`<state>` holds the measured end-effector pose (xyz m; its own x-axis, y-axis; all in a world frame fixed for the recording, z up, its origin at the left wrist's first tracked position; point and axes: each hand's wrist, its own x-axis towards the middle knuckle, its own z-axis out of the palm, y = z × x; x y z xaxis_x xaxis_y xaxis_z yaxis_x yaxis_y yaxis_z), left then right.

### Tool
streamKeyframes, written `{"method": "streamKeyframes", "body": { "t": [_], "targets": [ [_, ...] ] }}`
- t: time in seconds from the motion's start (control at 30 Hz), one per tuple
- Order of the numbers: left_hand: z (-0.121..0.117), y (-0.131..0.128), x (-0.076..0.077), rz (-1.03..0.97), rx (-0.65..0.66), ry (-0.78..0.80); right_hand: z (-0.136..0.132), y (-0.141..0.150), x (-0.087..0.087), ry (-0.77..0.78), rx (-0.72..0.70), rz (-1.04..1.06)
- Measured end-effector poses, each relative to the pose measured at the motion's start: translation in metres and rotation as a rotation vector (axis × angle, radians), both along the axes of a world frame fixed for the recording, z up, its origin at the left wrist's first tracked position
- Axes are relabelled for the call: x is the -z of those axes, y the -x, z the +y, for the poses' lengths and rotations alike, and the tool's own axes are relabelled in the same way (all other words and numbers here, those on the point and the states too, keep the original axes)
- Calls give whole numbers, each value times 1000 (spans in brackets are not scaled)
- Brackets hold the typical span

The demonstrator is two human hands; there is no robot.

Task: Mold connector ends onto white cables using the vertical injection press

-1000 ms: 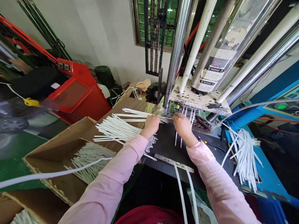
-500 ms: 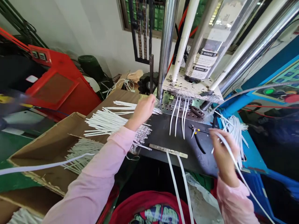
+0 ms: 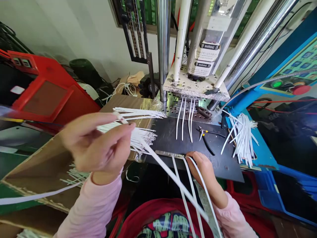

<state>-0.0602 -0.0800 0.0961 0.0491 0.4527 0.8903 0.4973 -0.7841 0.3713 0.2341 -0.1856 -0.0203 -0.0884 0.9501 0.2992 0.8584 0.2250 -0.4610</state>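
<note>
My left hand point(image 3: 99, 142) is raised in front of me, its thumb and fingers pinched on the end of a long white flat cable point(image 3: 168, 172) that slopes down to the right. My right hand point(image 3: 203, 165) rests at the near edge of the black work plate point(image 3: 223, 165), fingers closed on another white cable point(image 3: 208, 195) by the small metal fixture bar point(image 3: 168, 154). Two more cables hang from that bar. Several white cables point(image 3: 184, 117) run from the press mould onto the plate.
A pile of cut white cables point(image 3: 128, 132) lies on the cardboard box point(image 3: 44, 165) at left, another bundle point(image 3: 241, 138) on the blue ledge at right. Black pliers point(image 3: 205, 138) lie on the plate. Steel press columns point(image 3: 163, 49) rise behind. A red machine point(image 3: 49, 96) stands far left.
My left hand has lifted off the cable pile toward me, holding one cable. My right hand has come from the right bundle down to the fixture bar with its cable.
</note>
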Motion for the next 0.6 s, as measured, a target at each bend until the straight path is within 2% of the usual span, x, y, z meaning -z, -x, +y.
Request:
{"method": "streamKeyframes", "body": {
  "t": [0.07,0.1,0.23,0.37,0.47,0.6],
  "targets": [
    [-3,-14,16,11,9,-54,1,2,-3,13,-14,-38],
    [-5,-20,24,36,46,-22,0,2,-4,17,-15,-58],
    [-15,-38,70,127,291,367,-1,6,-9,29,-20,-158],
    [-21,-44,110,162,390,591,-1,7,-9,3,-42,-254],
    [-21,-47,124,171,405,672,-1,7,-7,-10,-53,-260],
    [-18,-49,125,177,451,700,2,0,-5,42,-87,-121]
  ]
}}
